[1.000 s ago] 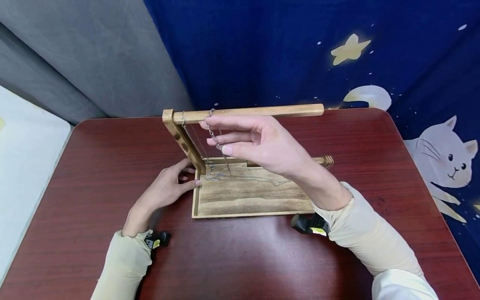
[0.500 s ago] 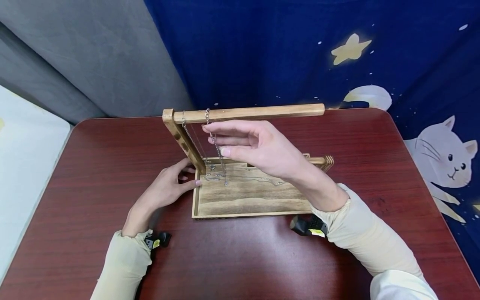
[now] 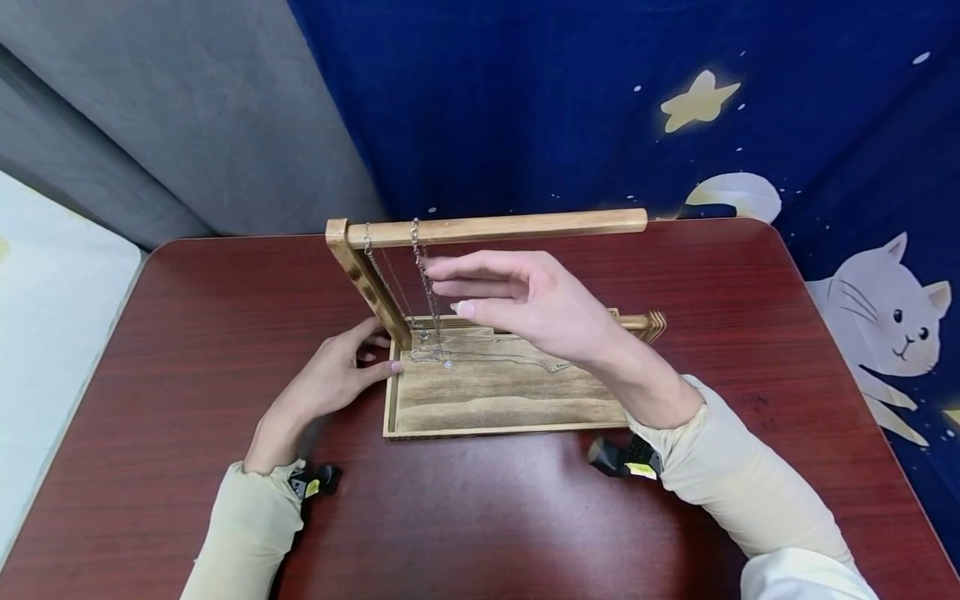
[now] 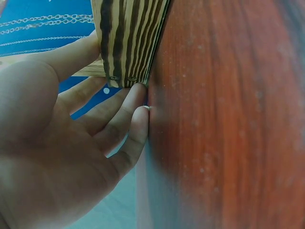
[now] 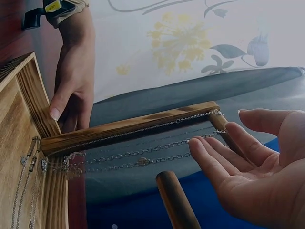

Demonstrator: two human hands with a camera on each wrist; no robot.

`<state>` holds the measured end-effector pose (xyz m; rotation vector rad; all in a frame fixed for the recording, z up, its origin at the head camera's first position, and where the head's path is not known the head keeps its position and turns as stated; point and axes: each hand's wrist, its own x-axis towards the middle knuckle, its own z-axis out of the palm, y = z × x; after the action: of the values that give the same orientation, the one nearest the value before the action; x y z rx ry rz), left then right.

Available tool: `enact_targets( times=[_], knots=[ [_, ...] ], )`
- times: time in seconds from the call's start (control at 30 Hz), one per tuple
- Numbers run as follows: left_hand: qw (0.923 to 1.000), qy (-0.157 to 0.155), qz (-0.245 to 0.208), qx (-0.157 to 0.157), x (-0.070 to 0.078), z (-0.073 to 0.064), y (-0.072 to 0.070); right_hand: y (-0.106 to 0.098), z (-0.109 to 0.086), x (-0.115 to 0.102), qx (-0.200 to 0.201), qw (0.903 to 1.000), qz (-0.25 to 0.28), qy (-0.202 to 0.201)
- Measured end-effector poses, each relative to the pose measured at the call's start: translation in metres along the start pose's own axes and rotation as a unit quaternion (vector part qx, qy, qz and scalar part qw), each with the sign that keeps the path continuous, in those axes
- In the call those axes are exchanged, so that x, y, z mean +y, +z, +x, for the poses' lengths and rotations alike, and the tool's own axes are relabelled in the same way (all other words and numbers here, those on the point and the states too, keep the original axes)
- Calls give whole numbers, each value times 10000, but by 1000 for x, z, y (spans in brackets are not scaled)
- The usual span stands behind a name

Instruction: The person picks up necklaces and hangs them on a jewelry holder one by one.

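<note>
A wooden jewelry stand with a shallow tray (image 3: 510,410) stands on the table. Two silver necklaces hang from its upper bar (image 3: 540,224): one near the post (image 3: 367,287), the other necklace (image 3: 424,283) a little to the right. My right hand (image 3: 543,304) is beside that second necklace, fingers extended and pinching nothing; in the right wrist view its fingertips come close to the chains (image 5: 167,146). My left hand (image 3: 333,375) holds the tray's left end, thumb on the rim. In the left wrist view the fingers reach round the striped wooden end (image 4: 126,43).
Another chain (image 3: 551,365) lies along the tray floor. A lower bar (image 3: 637,322) sticks out behind the tray on the right. The dark red table (image 3: 480,517) surrounds the stand, with blue and grey curtains (image 3: 487,100) behind.
The right hand has let go of the second necklace and drawn slightly right and down. That necklace now hangs straight from the upper bar. My left hand stays in place.
</note>
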<state>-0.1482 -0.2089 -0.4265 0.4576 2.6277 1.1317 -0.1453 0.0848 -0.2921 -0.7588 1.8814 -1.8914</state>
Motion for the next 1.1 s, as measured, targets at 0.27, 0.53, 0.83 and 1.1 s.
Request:
enact_targets(
  times=[0.27, 0.53, 0.83, 1.1],
  knots=[
    [10000, -13, 15, 3, -1, 0, 0, -4, -4, 0, 251, 9995, -182, 60],
    [10000, -5, 0, 24, -1, 0, 0, -8, -10, 0, 354, 9984, -430, 132],
    [10000, -38, 21, 5, -1, -1, 0, -12, -18, 2, 420, 9980, -460, 130],
    [10000, -29, 49, -9, 0, -1, 0, -18, -31, 3, 510, 9975, -478, 46]
  ],
)
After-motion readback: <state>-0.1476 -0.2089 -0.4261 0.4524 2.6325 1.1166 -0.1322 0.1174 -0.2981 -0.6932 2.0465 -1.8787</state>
